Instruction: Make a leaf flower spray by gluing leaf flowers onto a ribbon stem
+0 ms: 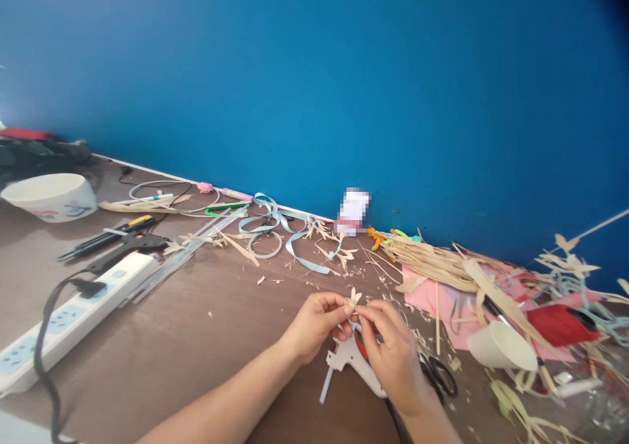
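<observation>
My left hand [317, 323] and my right hand [390, 349] meet over the brown table [196, 326], fingertips pinched together on a small pale straw piece [354, 298] with leaf-like tips. Both hands are closed on it. Under my right hand lies a white glue gun [350, 360] with its glue stick pointing down-left. Black-handled scissors [439, 373] lie just right of my right wrist.
A white power strip [73, 319] with a black plug sits at left, beside black tools [118, 238]. A white bowl [52, 196] stands far left. Blue ribbon [282, 228], straw strips [432, 257], pink paper [447, 300], a tipped white paper cup [501, 346] and red cloth [560, 323] lie along the blue wall.
</observation>
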